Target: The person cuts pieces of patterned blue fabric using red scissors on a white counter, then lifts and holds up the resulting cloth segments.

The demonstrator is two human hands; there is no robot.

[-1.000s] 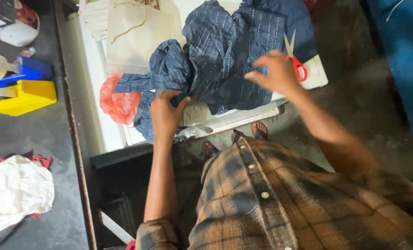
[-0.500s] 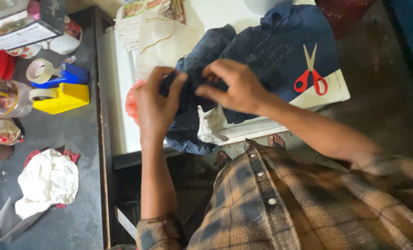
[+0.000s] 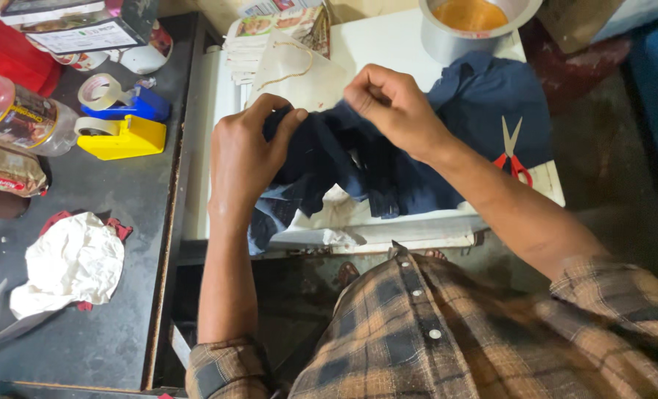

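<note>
A dark blue checked garment (image 3: 484, 103) lies bunched on a white work surface (image 3: 388, 44). My left hand (image 3: 244, 159) grips a fold of the cloth at its left side, fingers curled over the edge. My right hand (image 3: 392, 103) pinches the same fold a little to the right, thumb and fingers closed on the fabric. Between the two hands the cloth is pulled up off the surface. Red-handled scissors (image 3: 511, 151) lie on the garment to the right of my right forearm.
A metal tin (image 3: 469, 26) with orange contents stands at the back. A cream paper bag (image 3: 299, 70) lies behind my hands. On the dark bench at left are a yellow tape dispenser (image 3: 126, 137), a blue one (image 3: 133, 107), a plastic bottle (image 3: 19, 118) and crumpled white cloth (image 3: 70, 262).
Both hands have come together on the garment's left part and lifted a fold. The right hand moved left, away from the scissors. The camera view shifted, showing more of the bench.
</note>
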